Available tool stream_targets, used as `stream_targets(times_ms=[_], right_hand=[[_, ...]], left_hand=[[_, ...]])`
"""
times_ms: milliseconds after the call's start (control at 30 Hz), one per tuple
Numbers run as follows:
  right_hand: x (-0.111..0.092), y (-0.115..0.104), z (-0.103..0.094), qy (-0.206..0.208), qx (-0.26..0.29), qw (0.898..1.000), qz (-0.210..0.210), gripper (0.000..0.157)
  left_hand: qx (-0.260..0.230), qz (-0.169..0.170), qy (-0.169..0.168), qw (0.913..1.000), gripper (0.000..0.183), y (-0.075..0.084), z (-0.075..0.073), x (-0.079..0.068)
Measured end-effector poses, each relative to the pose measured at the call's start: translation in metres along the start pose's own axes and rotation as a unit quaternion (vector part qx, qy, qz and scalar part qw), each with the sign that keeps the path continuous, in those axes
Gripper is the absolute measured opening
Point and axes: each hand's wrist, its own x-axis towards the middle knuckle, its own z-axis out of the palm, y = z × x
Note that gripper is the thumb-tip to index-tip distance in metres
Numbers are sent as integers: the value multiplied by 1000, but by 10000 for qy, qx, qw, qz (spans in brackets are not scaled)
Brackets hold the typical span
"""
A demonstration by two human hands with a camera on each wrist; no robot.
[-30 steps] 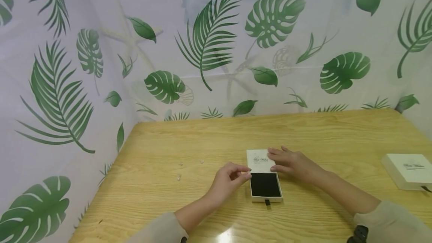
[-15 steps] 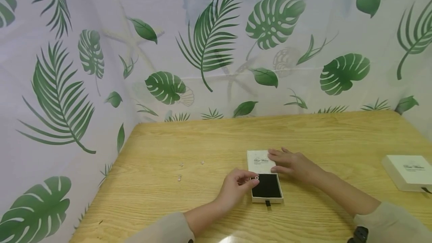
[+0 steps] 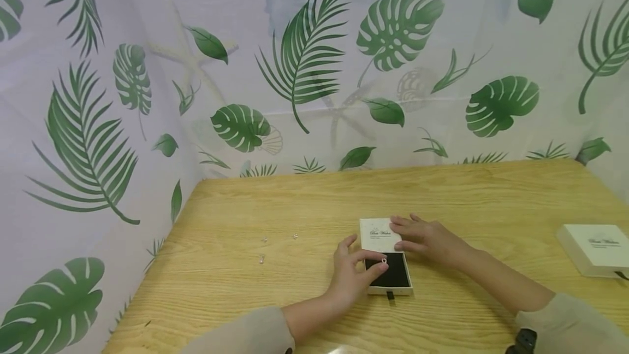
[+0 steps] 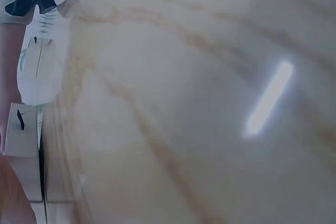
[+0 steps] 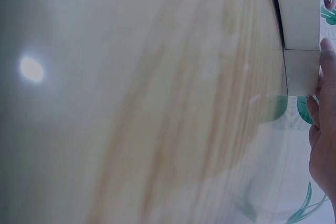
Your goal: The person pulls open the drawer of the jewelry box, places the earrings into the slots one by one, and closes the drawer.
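Note:
A white box sleeve (image 3: pixel 368 242) with dark script lies on the table, its drawer (image 3: pixel 399 290) slid out toward me and lined in black. Over the lining's left part, my left hand (image 3: pixel 348 280) pinches a tiny silvery heart-shaped piece of jewellery (image 3: pixel 384 261) between thumb and index finger. My right hand (image 3: pixel 432 240) rests on the right part of the sleeve with extended fingers. In the right wrist view, fingers (image 5: pixel 328 66) lie along the box (image 5: pixel 302 72). The left wrist view shows the box (image 4: pixel 23 135) at its left edge; the jewellery is hidden there.
Several small shiny pieces lie on the wooden table to the left, among them a silvery piece (image 3: pixel 262 259). A second white box (image 3: pixel 597 247) with a black pull tab stands at the far right. A leaf-printed cloth (image 3: pixel 314 146) borders the table behind.
My left hand has moved right, carrying the small heart-shaped piece from the drawer's left edge to above the black lining. The right hand has stayed on the sleeve.

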Motion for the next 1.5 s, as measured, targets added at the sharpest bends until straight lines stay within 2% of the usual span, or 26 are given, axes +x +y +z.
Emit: stream_targets(times_ms=[200,500,600,767,967,1500], right_hand=[[0,1,1,83,-27,9999,-115,44],[0,0,1,110,-77,9998,-123,45],[0,0,1,83,-75,9999,-84,44],[1,0,0,58,-68,10000,-37,44],[0,-1,0,115,-126,9997,-200,44],[0,0,0,-19,-85,10000,-15,45]], left_hand=[[264,-71,98,9996,17,5,10,0],[469,-518,463,9965,15,7,20,3],[611,-556,525,9952,15,7,22,4],[675,-620,515,9945,17,7,24,4],[803,-605,523,9936,18,4,24,4],[906,-655,478,9926,11,4,24,5]])
